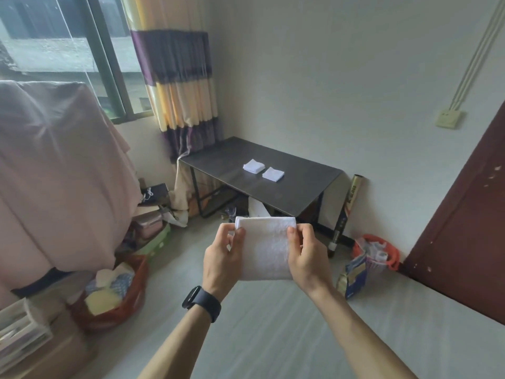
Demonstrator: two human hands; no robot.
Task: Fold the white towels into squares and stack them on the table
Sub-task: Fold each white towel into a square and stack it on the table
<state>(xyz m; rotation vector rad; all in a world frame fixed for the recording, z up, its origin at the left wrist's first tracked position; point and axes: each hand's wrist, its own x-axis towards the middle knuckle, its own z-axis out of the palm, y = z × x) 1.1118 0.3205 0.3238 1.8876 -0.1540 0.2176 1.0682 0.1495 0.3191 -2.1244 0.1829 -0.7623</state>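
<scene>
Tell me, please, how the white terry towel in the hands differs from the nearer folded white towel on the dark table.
The white terry towel hangs upright, pinched near its top corners by the left hand and right hand; the nearer folded white towel lies flat on the dark table, untouched. The held towel is alone; the table one sits beside a second folded towel. Both are white.

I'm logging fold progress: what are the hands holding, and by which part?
A folded white towel, in the air: the left hand pinches its left edge near the top, the right hand its right edge.
</scene>
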